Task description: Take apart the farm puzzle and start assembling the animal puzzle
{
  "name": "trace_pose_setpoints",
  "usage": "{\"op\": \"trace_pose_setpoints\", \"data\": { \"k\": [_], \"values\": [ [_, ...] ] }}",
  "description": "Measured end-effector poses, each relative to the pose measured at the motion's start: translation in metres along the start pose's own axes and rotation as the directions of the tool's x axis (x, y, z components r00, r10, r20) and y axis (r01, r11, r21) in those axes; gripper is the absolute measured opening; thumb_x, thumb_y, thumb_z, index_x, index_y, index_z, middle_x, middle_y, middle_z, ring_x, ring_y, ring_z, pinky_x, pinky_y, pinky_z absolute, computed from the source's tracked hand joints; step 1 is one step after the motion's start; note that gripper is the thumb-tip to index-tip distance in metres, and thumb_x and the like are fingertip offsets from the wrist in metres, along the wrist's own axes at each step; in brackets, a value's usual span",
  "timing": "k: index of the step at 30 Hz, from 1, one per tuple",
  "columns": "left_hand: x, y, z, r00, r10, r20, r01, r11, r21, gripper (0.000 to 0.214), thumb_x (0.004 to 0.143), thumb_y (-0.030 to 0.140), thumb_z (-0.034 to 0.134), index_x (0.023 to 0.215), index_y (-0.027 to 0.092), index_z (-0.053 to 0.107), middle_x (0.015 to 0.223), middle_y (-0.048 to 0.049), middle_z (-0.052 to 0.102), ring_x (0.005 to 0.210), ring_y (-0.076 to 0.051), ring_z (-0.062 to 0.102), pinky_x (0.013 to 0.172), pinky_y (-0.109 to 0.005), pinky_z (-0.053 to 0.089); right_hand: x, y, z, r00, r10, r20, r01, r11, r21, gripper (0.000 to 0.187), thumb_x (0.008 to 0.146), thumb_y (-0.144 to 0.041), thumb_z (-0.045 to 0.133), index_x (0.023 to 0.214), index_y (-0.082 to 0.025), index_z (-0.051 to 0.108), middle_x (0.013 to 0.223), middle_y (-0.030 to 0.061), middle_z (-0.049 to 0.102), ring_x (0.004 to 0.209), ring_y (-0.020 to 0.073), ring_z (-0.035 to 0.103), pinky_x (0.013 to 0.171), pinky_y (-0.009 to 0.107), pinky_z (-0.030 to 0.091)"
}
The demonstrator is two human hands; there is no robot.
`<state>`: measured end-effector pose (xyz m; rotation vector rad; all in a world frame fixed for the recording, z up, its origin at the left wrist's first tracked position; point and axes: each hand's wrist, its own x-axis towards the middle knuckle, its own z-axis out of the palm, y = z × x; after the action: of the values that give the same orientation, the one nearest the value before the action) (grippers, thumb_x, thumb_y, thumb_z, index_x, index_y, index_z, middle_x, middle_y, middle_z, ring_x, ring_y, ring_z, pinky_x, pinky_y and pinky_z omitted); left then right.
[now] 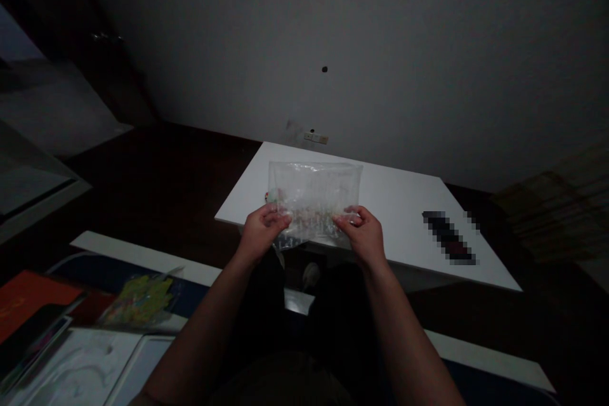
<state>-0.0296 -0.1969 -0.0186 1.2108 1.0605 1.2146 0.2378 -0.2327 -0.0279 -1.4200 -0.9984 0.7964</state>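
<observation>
A clear, crinkled plastic bag (314,193) is stretched between my two hands above the near edge of the white table (394,203). My left hand (261,228) pinches its lower left side between thumb and fingers. On the lower right, my right hand (364,231) grips it the same way. Small pale and coloured bits show through the lower part of the bag; I cannot make out what they are. Just beyond my left fingers, a small red, white and green thing (272,195) shows partly behind the plastic.
A dark, pixelated object (448,238) lies on the table's right side. To my lower left are an orange box (35,301), a bag of yellow-green pieces (143,298) and white boxes (76,361). A wall (380,76) with a socket (315,137) stands behind the table.
</observation>
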Motion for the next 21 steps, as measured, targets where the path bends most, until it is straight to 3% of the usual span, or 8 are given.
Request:
{"op": "trace_pose_setpoints", "data": {
  "k": [4,8,10,13,15,17,19,21],
  "values": [
    [0.0,-0.002,-0.001,1.0,-0.019,0.019,0.02,0.999,-0.044,0.061,0.087,0.08,0.081,0.089,0.019,0.08,0.077,-0.0043,0.076,0.06,-0.016,0.058,0.06,-0.029,0.048,0.007,0.007,-0.001,0.997,-0.075,-0.019,0.074,0.996,-0.05,0.049,0.076,-0.058,0.096,0.106,-0.026,0.072,0.084,0.0037,0.081,0.079,0.0277,0.079,0.077,0.044,0.065],
    [0.014,0.005,-0.014,0.983,0.083,-0.161,-0.073,0.995,0.067,0.05,0.088,0.069,0.081,0.083,0.019,0.079,0.071,-0.0016,0.071,0.059,-0.015,0.054,0.057,-0.027,0.043,0.014,0.019,-0.003,0.973,-0.232,0.019,0.231,0.953,-0.197,0.043,0.101,-0.065,0.07,0.116,-0.024,0.074,0.115,0.0133,0.085,0.107,0.0318,0.081,0.1,0.054,0.065],
    [0.028,0.017,-0.028,0.932,0.216,-0.292,-0.175,0.972,0.159,0.044,0.093,0.063,0.078,0.087,0.019,0.081,0.073,-0.0015,0.071,0.06,-0.015,0.054,0.058,-0.027,0.043,0.014,0.025,-0.004,0.937,-0.336,0.094,0.346,0.867,-0.358,0.045,0.108,-0.059,0.059,0.128,-0.022,0.076,0.131,0.0189,0.083,0.125,0.0365,0.077,0.113,0.062,0.059],
    [0.054,0.043,-0.047,0.825,0.418,-0.379,-0.302,0.894,0.33,0.037,0.101,0.054,0.072,0.106,0.02,0.085,0.086,-0.0034,0.078,0.063,-0.015,0.058,0.062,-0.028,0.048,0.01,0.031,0.002,0.85,-0.454,0.267,0.52,0.641,-0.565,0.052,0.107,-0.053,0.065,0.144,-0.017,0.074,0.15,0.025,0.076,0.15,0.0451,0.063,0.128,0.071,0.047],
    [0.07,0.058,-0.048,0.788,0.529,-0.315,-0.36,0.811,0.461,0.033,0.104,0.048,0.07,0.115,0.021,0.086,0.096,-0.0054,0.082,0.075,-0.019,0.066,0.073,-0.03,0.054,0.006,0.031,0.013,0.797,-0.468,0.382,0.597,0.515,-0.615,0.055,0.109,-0.051,0.066,0.152,-0.017,0.071,0.161,0.025,0.07,0.162,0.0473,0.053,0.133,0.071,0.041],
    [0.083,0.064,-0.037,0.795,0.592,-0.135,-0.419,0.696,0.583,0.027,0.105,0.04,0.069,0.115,0.021,0.086,0.111,-0.0088,0.084,0.094,-0.023,0.074,0.089,-0.034,0.058,0.001,0.031,0.028,0.758,-0.43,0.49,0.649,0.426,-0.631,0.058,0.111,-0.048,0.064,0.16,-0.017,0.067,0.172,0.024,0.062,0.169,0.0472,0.045,0.136,0.07,0.037],
    [0.095,0.062,-0.016,0.854,0.504,0.129,-0.445,0.579,0.684,0.02,0.104,0.03,0.069,0.111,0.022,0.086,0.117,-0.0111,0.084,0.101,-0.026,0.075,0.096,-0.038,0.057,-0.002,0.029,0.044,0.732,-0.365,0.575,0.681,0.369,-0.633,0.064,0.111,-0.046,0.065,0.167,-0.015,0.061,0.181,0.0256,0.052,0.171,0.0474,0.043,0.138,0.07,0.033],
    [0.105,0.051,0.008,0.893,0.323,0.313,-0.44,0.482,0.758,0.018,0.1,0.026,0.072,0.111,0.023,0.086,0.118,-0.0121,0.085,0.105,-0.03,0.076,0.097,-0.039,0.056,-0.004,0.028,0.057,0.729,-0.31,0.61,0.684,0.348,-0.641,0.07,0.109,-0.047,0.069,0.17,-0.015,0.057,0.181,0.0291,0.049,0.169,0.0492,0.044,0.136,0.073,0.033]
  ]
}}
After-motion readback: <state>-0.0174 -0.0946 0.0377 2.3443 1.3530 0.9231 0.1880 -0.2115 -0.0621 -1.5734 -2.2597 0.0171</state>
